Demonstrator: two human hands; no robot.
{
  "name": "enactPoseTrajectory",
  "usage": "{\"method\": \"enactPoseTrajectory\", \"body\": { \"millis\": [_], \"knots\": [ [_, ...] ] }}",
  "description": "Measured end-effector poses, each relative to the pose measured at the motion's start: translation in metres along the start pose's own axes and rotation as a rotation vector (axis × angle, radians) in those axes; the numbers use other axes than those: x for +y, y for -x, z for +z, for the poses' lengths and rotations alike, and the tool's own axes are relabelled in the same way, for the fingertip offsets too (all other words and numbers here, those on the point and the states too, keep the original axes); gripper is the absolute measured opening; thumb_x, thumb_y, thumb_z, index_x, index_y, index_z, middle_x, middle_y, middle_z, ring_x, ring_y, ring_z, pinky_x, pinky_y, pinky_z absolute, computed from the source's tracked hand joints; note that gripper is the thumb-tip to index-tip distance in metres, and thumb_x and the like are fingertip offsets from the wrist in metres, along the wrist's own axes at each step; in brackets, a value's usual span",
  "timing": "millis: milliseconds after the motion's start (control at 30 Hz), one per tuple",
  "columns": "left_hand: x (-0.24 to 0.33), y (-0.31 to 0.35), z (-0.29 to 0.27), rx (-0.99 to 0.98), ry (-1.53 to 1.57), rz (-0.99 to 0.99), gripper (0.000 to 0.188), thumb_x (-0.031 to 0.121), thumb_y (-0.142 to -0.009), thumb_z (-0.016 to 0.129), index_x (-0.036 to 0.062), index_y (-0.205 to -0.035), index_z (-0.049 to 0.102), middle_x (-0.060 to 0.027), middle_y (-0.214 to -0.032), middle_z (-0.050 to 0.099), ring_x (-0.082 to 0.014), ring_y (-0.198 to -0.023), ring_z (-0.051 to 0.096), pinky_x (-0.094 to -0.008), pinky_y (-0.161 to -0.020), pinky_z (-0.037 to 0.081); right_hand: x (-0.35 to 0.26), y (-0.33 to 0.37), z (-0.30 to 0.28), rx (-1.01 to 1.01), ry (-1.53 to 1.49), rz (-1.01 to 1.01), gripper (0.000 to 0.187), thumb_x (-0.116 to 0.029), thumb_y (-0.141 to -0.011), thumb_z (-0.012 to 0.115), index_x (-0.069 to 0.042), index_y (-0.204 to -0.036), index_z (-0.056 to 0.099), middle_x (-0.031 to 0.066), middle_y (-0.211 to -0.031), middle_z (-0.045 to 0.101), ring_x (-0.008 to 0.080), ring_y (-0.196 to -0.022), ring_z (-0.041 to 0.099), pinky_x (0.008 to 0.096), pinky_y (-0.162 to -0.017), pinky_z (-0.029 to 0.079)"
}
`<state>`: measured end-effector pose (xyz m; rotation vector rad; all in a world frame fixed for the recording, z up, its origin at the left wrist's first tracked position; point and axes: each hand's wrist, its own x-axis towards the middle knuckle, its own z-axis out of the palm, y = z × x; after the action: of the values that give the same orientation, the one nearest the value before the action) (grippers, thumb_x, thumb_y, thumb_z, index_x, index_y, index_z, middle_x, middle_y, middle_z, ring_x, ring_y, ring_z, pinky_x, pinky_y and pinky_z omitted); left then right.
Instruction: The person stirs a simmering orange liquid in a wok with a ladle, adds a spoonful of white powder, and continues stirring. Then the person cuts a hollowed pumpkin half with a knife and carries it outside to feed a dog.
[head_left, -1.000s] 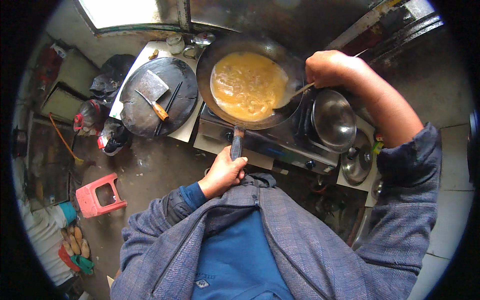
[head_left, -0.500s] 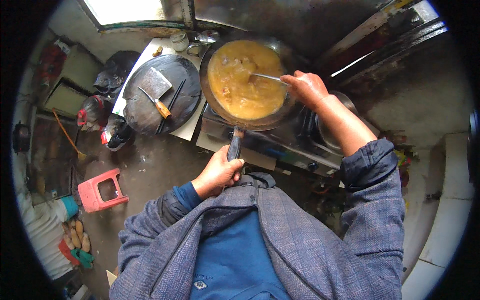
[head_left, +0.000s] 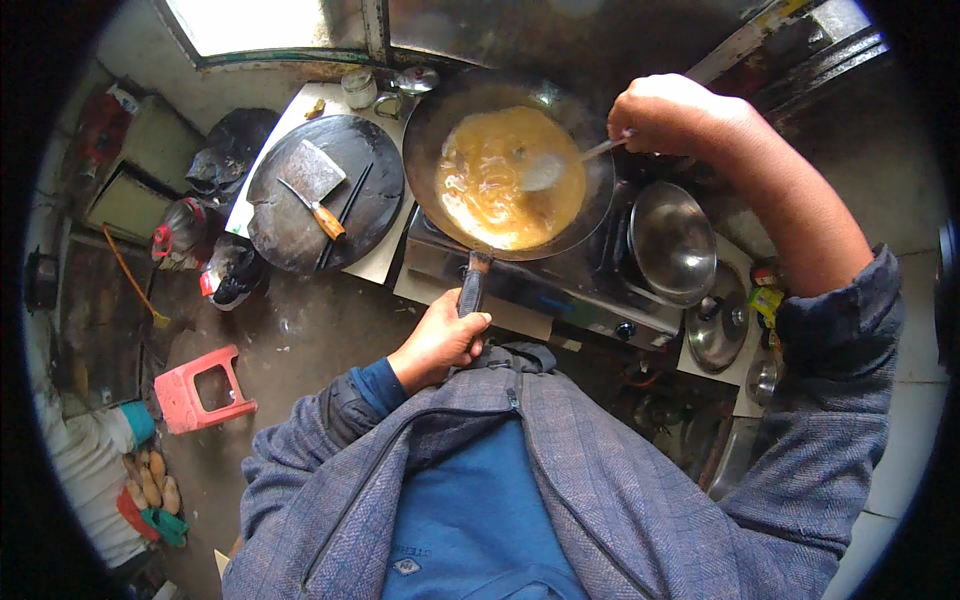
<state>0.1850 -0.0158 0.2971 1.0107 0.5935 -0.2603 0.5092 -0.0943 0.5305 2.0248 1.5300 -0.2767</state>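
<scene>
A dark wok (head_left: 424,170) sits on the stove, holding yellow-brown soupy food (head_left: 490,205). My left hand (head_left: 440,342) is closed round the wok's black handle (head_left: 470,290). High on the right, my right hand (head_left: 662,115) is wrapped round the handle of a metal ladle (head_left: 543,173). The ladle's rounded head rests in the food toward the right side, partly coated by it. Swirl marks show on the food's surface.
Left of the wok, a round chopping board (head_left: 290,235) bears a cleaver (head_left: 318,168), a small wooden-handled knife (head_left: 327,220) and black chopsticks (head_left: 350,210). A metal bowl (head_left: 672,245) and a pot lid (head_left: 715,335) stand right of the stove (head_left: 540,290). A red stool (head_left: 230,405) is on the floor.
My right hand has moved right and up, with the elbow swung outward. The ladle head has shifted right and now shows above the food. My left hand keeps its hold.
</scene>
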Motion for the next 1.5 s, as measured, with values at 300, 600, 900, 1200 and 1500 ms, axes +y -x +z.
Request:
{"method": "enactPoseTrajectory", "body": {
  "millis": [300,600,900,1200,1500],
  "knots": [
    [0.000,0.000,-0.001,0.008,0.000,-0.005,0.020,0.011,-0.101,0.063,0.0061,-0.115,0.050,0.0001,-0.072,0.056,-0.0078,-0.054,0.053,-0.0228,-0.043,0.042,-0.010,-0.004,-0.001,-0.465,-0.213,-0.008,0.025,-0.010,-0.088,0.068,-0.002,-0.108,0.080,0.0132,-0.085,0.079,0.0232,-0.075,0.077,0.0375,-0.072,0.061],
    [-0.002,-0.002,-0.001,-0.001,-0.013,0.008,0.019,0.011,-0.100,0.063,0.0059,-0.114,0.050,0.0003,-0.072,0.056,-0.0079,-0.054,0.053,-0.0234,-0.044,0.042,-0.051,-0.044,0.071,-0.038,-0.173,-0.007,0.019,-0.012,-0.090,0.064,-0.008,-0.095,0.081,0.0171,-0.093,0.078,0.0366,-0.095,0.077,0.0477,-0.084,0.060],
    [0.000,0.000,0.000,0.016,-0.040,0.001,0.019,0.011,-0.101,0.062,0.0053,-0.115,0.050,0.0003,-0.072,0.055,-0.0078,-0.054,0.052,-0.0234,-0.044,0.042,-0.058,-0.070,0.095,0.182,-0.027,0.108,0.016,-0.010,-0.089,0.065,-0.009,-0.095,0.080,0.0138,-0.096,0.079,0.0304,-0.092,0.079,0.0418,-0.079,0.063],
    [0.000,0.001,0.001,0.022,-0.034,-0.002,0.019,0.011,-0.101,0.062,0.0060,-0.114,0.049,0.0009,-0.073,0.054,-0.0075,-0.055,0.052,-0.0231,-0.044,0.041,-0.040,-0.062,0.079,0.346,0.315,-0.043,0.016,-0.013,-0.088,0.068,-0.010,-0.099,0.079,0.0144,-0.100,0.077,0.0278,-0.091,0.079,0.0388,-0.075,0.063],
    [-0.005,-0.004,-0.002,0.005,-0.031,0.001,0.020,0.011,-0.100,0.063,0.0060,-0.112,0.049,-0.0001,-0.071,0.055,-0.0088,-0.053,0.052,-0.0245,-0.043,0.041,-0.002,0.000,0.005,-0.045,-0.057,0.039,0.016,-0.016,-0.087,0.068,-0.011,-0.097,0.081,0.0131,-0.086,0.078,0.0338,-0.084,0.076,0.0443,-0.076,0.062]
  ]
}}
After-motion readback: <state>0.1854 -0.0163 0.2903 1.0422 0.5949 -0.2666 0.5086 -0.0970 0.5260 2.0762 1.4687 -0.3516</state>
